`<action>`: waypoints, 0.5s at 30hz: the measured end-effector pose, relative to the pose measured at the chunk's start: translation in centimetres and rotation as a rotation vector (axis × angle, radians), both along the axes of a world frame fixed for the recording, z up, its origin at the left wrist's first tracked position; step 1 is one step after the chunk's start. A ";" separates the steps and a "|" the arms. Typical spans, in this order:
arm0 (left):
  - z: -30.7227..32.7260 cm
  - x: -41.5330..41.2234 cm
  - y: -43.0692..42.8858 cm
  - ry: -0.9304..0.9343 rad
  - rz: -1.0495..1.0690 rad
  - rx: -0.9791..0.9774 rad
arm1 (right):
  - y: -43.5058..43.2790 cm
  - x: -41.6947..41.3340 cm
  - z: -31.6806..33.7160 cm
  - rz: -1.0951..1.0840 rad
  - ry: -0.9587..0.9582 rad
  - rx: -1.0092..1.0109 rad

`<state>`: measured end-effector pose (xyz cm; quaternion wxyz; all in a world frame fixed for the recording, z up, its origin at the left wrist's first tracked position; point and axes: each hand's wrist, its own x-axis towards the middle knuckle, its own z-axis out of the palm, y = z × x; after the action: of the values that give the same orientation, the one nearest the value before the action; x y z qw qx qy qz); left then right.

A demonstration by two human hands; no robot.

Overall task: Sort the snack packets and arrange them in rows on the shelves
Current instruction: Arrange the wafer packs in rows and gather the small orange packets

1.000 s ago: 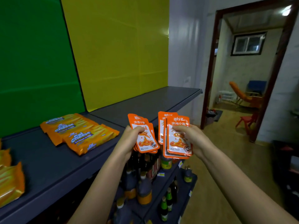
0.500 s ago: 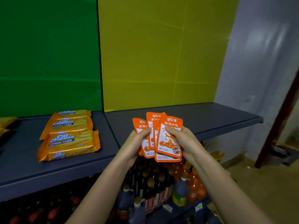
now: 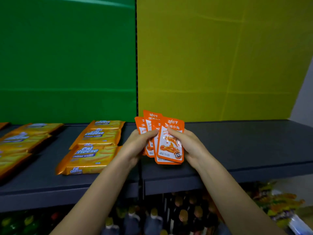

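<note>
Green panel (image 3: 67, 56) on the left, yellow panel (image 3: 220, 56) on the right, both behind a dark grey shelf (image 3: 245, 146). Above the shelf near the seam between the panels, a fan of orange packets (image 3: 169, 146), upright, pinched from both sides. Left hand (image 3: 135, 146): grip closed on the packets, thumb across the front of the back ones. Right hand (image 3: 188, 146): grip closed on the front packet, thumb on its face, fingers hidden behind. Just left of the hands, a row of Cal Cheese packs (image 3: 91, 153) flat on the shelf, running front to back. Farther left, more yellow packs (image 3: 22, 141), blurred, also in rows. Below the shelf, bottles (image 3: 183, 216) standing close together, and to the right some colourful bags (image 3: 277, 206), too blurred to read.
</note>
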<state>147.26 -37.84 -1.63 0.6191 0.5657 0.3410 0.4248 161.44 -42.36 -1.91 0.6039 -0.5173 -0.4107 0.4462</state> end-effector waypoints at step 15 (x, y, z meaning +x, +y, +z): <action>3.3 -3.7 8.7 0.158 0.201 -0.001 | 13.0 5.1 -0.7 -0.073 -0.429 -0.135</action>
<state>143.54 -29.19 1.69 0.5448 0.5600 0.4440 0.4388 166.52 -29.40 -2.57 0.4826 -0.6540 -0.4799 0.3304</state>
